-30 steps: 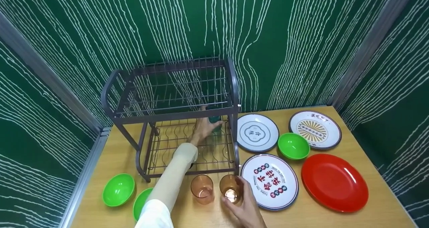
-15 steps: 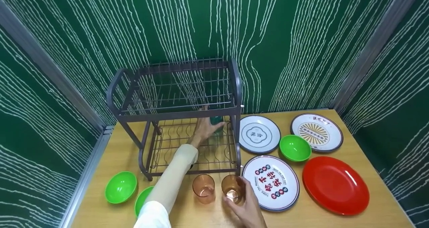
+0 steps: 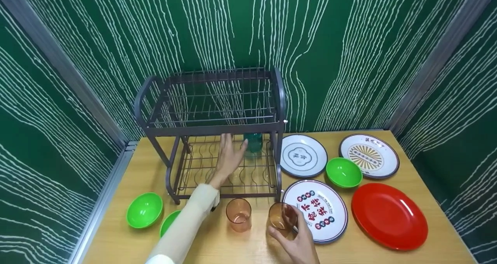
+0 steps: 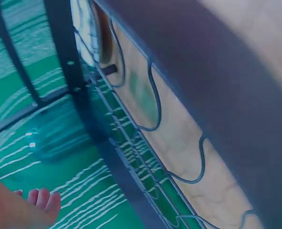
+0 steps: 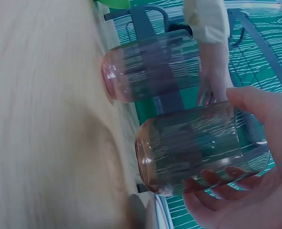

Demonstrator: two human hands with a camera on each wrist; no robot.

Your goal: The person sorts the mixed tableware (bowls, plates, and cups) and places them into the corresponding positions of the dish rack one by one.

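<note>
Left hand (image 3: 230, 159) withdrawn, spread, right hand (image 3: 298, 237) gripping amber glass (image 5: 193, 148) (right-wrist view: raised)

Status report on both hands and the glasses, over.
Left hand empty, beside green glass on lower shelf. Right hand gripping one amber glass. Upper shelf overhead, partly hiding green glass.

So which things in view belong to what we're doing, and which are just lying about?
In the job:
Rack
Green glass on its lower shelf, near the left grip
Amber glass in the right grip
Orange glass, probably

Apparently just lying about:
Three green bowls
Three patterned plates
Red plate
</note>
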